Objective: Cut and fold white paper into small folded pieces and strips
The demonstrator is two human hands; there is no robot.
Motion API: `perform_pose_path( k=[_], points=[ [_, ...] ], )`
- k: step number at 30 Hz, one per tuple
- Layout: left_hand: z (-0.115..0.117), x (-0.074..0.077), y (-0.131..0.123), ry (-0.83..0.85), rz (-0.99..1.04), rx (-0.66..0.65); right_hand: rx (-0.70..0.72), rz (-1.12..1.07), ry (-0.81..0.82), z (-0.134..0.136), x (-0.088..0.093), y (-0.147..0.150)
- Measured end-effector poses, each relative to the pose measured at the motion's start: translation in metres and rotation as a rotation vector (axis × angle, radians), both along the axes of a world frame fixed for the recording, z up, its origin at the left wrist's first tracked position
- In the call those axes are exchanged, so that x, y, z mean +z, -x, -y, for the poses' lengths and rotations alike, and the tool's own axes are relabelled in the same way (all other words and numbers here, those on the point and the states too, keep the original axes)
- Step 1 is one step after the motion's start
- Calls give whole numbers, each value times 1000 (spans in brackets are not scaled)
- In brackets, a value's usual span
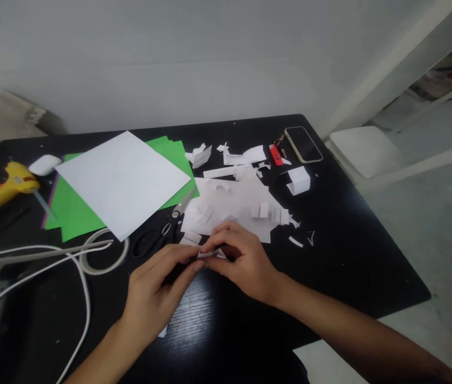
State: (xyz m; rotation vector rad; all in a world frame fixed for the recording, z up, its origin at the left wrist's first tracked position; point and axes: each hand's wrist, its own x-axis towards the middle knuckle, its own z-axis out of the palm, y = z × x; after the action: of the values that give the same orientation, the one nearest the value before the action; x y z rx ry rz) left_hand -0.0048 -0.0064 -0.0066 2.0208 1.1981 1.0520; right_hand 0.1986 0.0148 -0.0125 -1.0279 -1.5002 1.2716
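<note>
Between my two hands, above the front of the black table, is a small folded piece of white paper (212,254). My left hand (156,280) pinches its left end between thumb and fingers. On the other end, my right hand (245,258) is closed with thumb and bent fingers, partly covering the paper. Just beyond my hands lies a white sheet (229,200) with small folded paper pieces (264,210) on it. A pair of scissors (170,224) rests left of that sheet, its handles toward my left hand.
A yellow glue gun (8,186) lies at the left, near green paper (76,226) under a white square sheet (124,181). A tape roll (124,256) and white cable (86,298) are at front left. Paper scraps (245,156), a red lighter (276,154) and a phone (304,144) lie at the back.
</note>
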Motion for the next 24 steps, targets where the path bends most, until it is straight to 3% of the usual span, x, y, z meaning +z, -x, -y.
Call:
perform_pose_path(
  k=[7,14,24],
  points=[
    [2,2,-1,24,-2,28,16,-100,185,2,-3,1],
    [1,3,-1,57,-15,121,-64,-151,328,-3,-2,0],
    [3,-5,-2,173,126,222,48,-307,457,-5,0,0]
  ],
)
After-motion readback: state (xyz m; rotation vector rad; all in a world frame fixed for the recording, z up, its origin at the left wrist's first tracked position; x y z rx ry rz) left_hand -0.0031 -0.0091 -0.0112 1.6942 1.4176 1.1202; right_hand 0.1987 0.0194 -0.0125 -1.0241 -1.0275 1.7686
